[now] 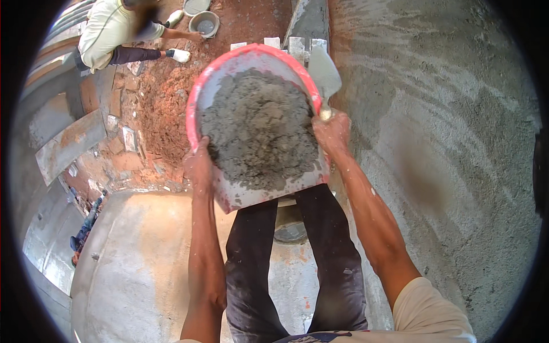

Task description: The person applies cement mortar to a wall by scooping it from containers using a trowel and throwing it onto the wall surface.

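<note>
A wide pan (240, 199) with a pink-red rim and one straight edge is held up in front of my legs. Wet grey mortar (260, 128) is heaped over most of it. My left hand (198, 163) is closed on the pan's left side. On the opposite side, my right hand (333, 131) grips a trowel (324, 71) by its pale handle, up against the pan's rim. The trowel's blade points away from me, smeared grey. Fingers under the pan are hidden on both sides.
At right rises a grey plastered wall (434, 114). Another person (111, 34) bends at the far left, reaching towards a bucket (204, 24). Reddish soil (166, 114) with broken bricks lies at left, near a leaning board (71, 146). A round container (290, 233) shows between my legs.
</note>
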### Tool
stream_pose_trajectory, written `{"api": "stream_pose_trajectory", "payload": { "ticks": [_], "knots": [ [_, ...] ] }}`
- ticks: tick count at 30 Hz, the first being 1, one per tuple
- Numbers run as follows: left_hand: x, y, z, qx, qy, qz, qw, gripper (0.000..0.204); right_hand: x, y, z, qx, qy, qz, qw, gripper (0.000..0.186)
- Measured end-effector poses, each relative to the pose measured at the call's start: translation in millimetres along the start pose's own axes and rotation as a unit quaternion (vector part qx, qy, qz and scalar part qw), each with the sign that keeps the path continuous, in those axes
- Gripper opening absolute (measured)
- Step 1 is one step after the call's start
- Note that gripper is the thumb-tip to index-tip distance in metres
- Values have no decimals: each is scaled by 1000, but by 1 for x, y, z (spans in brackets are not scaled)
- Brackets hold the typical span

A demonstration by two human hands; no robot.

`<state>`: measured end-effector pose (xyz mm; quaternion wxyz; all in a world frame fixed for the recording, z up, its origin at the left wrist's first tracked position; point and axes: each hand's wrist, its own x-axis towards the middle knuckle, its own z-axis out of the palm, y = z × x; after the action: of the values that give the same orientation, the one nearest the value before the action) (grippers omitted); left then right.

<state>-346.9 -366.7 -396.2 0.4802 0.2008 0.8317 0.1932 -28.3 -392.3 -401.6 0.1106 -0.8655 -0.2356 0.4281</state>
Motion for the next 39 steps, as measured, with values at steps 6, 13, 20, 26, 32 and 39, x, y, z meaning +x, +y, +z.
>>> {"api": "stream_pose_trajectory", "payload": {
  "ticks": [6,13,20,26,32,39],
  "knots": [
    [-2,32,82,130,-33,92,987,45,34,31,-26,-11,92,40,995,30],
    [101,41,152,249,-52,227,940,59,137,42,-8,39,181,19,983,40],
    [111,9,137,1,-117,130,985,39,144,58,-31,-20,55,-32,998,48],
    [112,-11,126,81,-118,206,968,42,152,75,-35,-23,95,-36,995,45],
    [139,-8,114,195,-171,233,937,35,169,45,-10,-76,136,23,988,38],
    [125,17,117,191,-140,176,955,33,182,88,1,-39,151,14,988,34]
  ]
}}
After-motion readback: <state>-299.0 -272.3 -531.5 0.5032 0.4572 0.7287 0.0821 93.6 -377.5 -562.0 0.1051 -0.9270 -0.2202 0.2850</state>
